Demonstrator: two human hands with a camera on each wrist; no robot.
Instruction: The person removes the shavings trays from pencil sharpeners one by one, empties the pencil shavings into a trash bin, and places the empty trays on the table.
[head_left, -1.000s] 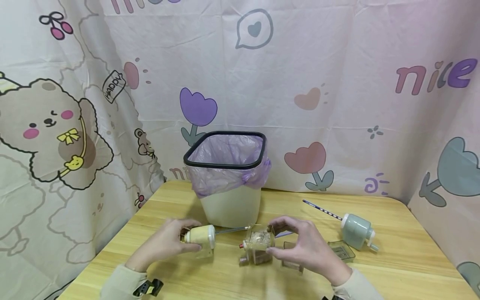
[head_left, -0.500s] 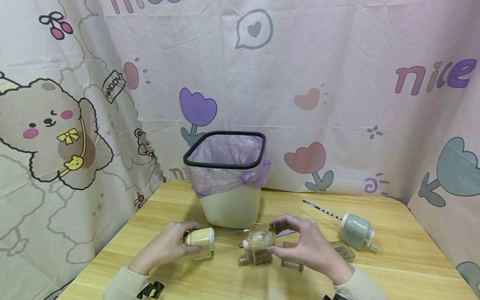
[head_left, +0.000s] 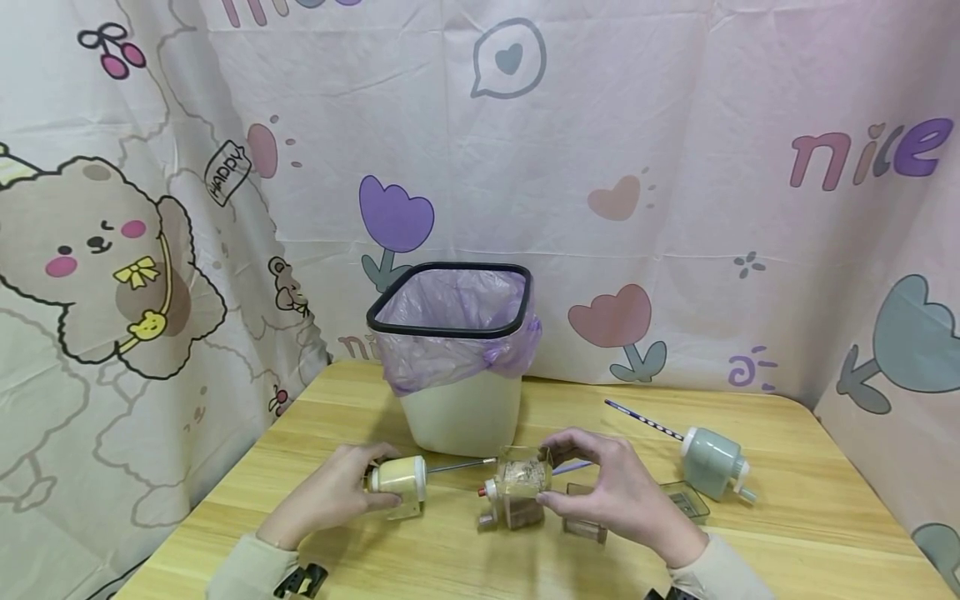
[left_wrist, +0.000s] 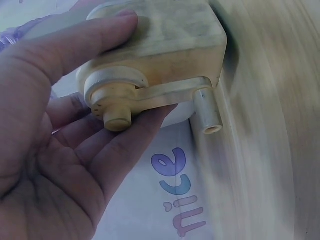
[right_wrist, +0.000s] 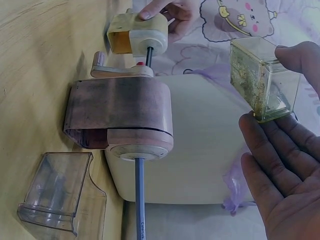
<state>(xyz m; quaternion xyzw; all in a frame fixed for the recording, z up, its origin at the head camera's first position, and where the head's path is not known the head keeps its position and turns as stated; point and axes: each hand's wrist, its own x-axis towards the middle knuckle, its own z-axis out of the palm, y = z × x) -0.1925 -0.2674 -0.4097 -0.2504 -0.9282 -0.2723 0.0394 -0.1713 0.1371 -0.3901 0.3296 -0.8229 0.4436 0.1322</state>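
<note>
My left hand (head_left: 337, 493) grips a yellow hand-crank pencil sharpener (head_left: 397, 482) by its crank end, thumb on its side. A dark pencil (head_left: 459, 464) sticks out of its front, pointing right. In the right wrist view, the sharpener's drawer slot stands hollow. Between thumb and fingertips, my right hand (head_left: 611, 492) pinches a clear yellowish shavings drawer (right_wrist: 262, 80) with pencil shavings inside. Behind that drawer in the head view is a pink pencil sharpener (right_wrist: 120, 105) on the table, a blue pencil (right_wrist: 139, 200) in it and its drawer slot hollow too.
A white bin (head_left: 465, 408) with a purple liner stands at the back. A clear pinkish drawer (head_left: 583, 529) lies near my right hand. Farther right are a grey-green drawer (head_left: 686, 502) and a blue-grey sharpener (head_left: 710, 463) holding a patterned pencil (head_left: 645, 419).
My left hand has lowered the yellow sharpener slightly toward the table, and its pencil has dipped a little with it. My right hand, with the shavings drawer, has barely moved.
</note>
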